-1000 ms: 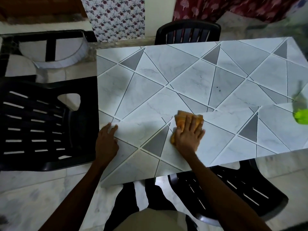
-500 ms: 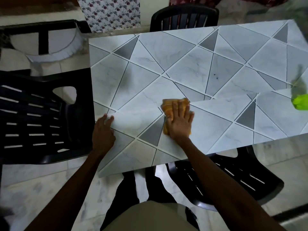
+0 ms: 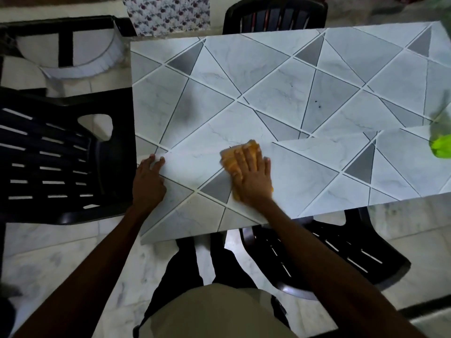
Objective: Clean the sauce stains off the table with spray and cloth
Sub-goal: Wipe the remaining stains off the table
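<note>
An orange cloth (image 3: 234,157) lies on the marble-patterned table (image 3: 280,89) near its front edge. My right hand (image 3: 253,176) presses flat on the cloth with straight fingers and covers most of it. My left hand (image 3: 148,181) rests on the table's front left corner, fingers extended. A green spray bottle (image 3: 440,145) stands at the table's right edge, blurred and partly cut off by the frame. A few tiny dark specks (image 3: 317,103) mark the middle of the table.
Black plastic chairs stand around the table: one at the left (image 3: 48,157), one at the far side (image 3: 275,13), one under the front right (image 3: 324,254). A round white table (image 3: 73,57) sits at the back left. The floor is pale marble.
My right hand has slid the cloth a little to the left along the front of the table. My left hand stays on the corner.
</note>
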A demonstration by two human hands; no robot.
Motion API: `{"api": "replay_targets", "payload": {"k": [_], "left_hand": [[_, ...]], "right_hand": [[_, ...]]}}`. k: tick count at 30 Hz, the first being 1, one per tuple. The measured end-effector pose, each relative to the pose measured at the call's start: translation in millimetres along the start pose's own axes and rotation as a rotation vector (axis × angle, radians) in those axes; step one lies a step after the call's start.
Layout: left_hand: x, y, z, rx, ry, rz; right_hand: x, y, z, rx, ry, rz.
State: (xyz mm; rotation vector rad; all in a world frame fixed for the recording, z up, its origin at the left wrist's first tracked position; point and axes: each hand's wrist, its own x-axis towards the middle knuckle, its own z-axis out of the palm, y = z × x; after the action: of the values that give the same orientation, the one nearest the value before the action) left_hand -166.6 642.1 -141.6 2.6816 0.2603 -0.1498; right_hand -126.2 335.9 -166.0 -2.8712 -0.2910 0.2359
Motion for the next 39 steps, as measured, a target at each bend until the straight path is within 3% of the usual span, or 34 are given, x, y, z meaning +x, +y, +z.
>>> {"api": "replay_targets", "payload": {"k": [3,7,13,18,25,30,34,36,39], "left_hand": [[3,-1,-2,-0.01,-0.005,0.006],[0,-4,-1,-0.009,0.001,0.006],[2,-4,-4,0.011,0.006,0.011],[2,-11,-10,0.008,0.002,0.048],[2,-34,-18,-0.138,-0.017,0.132],[-2,-39,-28,-0.356,0.063,-0.058],[-10,-52,-26,-0.393,0.079,-0.082],[-15,-59,-25,-0.452,0.062,-0.132],[-24,-62,-30,-0.522,0.068,-0.211]], "right_hand": [[10,44,-11,0.019,0.015,0.284],[-31,57,-9,0.039,0.066,0.378],[-98,4,17,0.02,0.113,0.539],[-101,-68,30,0.016,0.039,0.31],[38,-96,11,0.093,0.004,0.338],[36,-162,28,0.01,-0.086,-0.161],[-42,-138,35,-0.045,-0.109,-0.452],[-57,-105,32,-0.099,-0.111,-0.422],[-30,-84,22,-0.077,-0.068,-0.159]]}}
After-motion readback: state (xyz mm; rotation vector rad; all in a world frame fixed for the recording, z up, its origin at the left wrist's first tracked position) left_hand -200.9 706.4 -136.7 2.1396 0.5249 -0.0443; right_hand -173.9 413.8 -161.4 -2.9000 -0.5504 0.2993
